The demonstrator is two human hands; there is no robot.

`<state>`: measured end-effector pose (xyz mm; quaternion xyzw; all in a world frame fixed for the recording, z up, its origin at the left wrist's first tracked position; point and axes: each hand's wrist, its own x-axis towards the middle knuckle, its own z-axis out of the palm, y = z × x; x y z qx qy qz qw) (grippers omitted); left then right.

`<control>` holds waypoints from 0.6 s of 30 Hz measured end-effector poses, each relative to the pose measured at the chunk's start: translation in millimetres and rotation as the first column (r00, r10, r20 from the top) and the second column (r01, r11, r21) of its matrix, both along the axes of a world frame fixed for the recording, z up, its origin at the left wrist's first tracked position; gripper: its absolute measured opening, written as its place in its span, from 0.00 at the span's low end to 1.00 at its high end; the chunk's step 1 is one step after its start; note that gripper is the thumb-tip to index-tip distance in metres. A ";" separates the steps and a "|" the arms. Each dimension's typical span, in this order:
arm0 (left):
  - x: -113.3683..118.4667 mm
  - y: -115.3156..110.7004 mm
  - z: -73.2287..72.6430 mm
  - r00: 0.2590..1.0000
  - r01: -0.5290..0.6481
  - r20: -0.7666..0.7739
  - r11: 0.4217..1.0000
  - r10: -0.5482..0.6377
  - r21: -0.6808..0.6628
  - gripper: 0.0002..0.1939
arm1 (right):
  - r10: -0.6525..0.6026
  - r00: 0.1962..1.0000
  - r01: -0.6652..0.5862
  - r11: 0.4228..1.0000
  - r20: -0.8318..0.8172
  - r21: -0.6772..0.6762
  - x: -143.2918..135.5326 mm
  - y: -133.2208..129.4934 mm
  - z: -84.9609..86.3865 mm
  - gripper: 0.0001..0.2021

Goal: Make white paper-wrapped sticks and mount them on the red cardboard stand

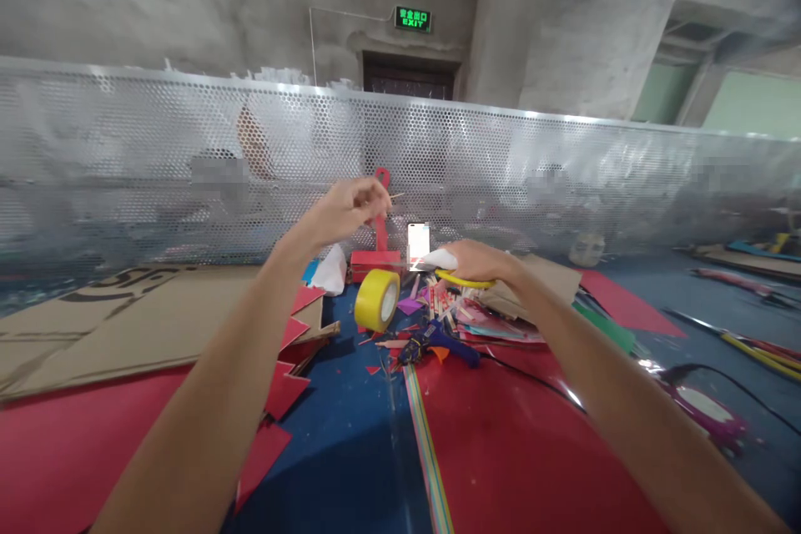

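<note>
My left hand [354, 207] is raised, fingers pinched beside the upper part of a red post with a looped top [382, 177]. A thin pale stick [397, 196] pokes out at its fingertips. The post rises from a red box-shaped base [374, 265]. My right hand [476, 259] is closed round what look like yellow-handled scissors [466, 279]; their blades are hard to make out. A white piece [440, 258] shows at its fingers. Close by stand a lit phone [419, 244] and a roll of yellow tape [377, 300].
A blue glue gun [447, 340] with its cord lies on red sheets [531, 434]. Cardboard [125, 317] and cut red pieces [286, 390] spread at left. Small scraps [441, 300] pile mid-table. A perforated metal screen [300, 133] borders the back. More tools [760, 357] lie right.
</note>
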<state>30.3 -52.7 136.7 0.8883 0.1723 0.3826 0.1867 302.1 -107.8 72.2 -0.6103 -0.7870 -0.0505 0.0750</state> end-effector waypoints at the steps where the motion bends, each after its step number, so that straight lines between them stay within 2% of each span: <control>1: -1.0 3.3 -5.2 0.989 0.105 -0.089 0.989 -0.114 -0.107 0.06 | 0.026 0.999 -0.026 1.000 -0.035 -0.004 2.0 0.4 0.8 0.28; 2: -0.7 7.4 -12.3 0.962 0.184 -0.163 0.960 -0.220 -0.209 0.07 | 0.045 0.997 -0.045 0.999 -0.065 -0.006 4.3 1.0 1.8 0.28; 3: 0.9 12.0 -20.7 0.928 0.210 -0.239 0.932 -0.285 -0.296 0.07 | 0.048 0.995 -0.048 0.999 -0.082 -0.004 6.9 1.6 3.0 0.29; 5: 7.3 22.3 -38.5 0.854 0.208 -0.370 0.892 -0.365 -0.401 0.08 | -0.001 0.998 0.002 1.000 -0.064 0.008 13.6 2.1 6.6 0.30; 7: 15.4 32.2 -52.7 0.805 0.185 -0.446 0.880 -0.391 -0.438 0.07 | -0.084 0.996 0.084 0.996 -0.001 0.004 22.8 1.3 10.8 0.31; 9: 21.8 39.7 -60.6 0.809 0.159 -0.472 0.904 -0.350 -0.398 0.06 | -0.136 0.989 0.139 0.989 0.064 -0.047 34.6 -1.1 14.2 0.30; 12: 24.5 44.1 -62.3 0.801 0.156 -0.503 0.923 -0.326 -0.351 0.04 | -0.147 0.983 0.165 0.970 0.107 -0.180 54.9 -6.1 13.3 0.25; 16: 18.6 38.8 -57.3 0.783 0.127 -0.519 0.904 -0.344 -0.408 0.05 | -0.155 0.980 0.190 0.919 0.125 -0.346 79.9 -12.2 -1.7 0.20; 18: 14.9 35.0 -54.7 0.779 0.115 -0.520 0.896 -0.349 -0.429 0.06 | -0.256 0.958 0.283 0.921 0.132 -0.268 89.6 -14.9 -9.6 0.22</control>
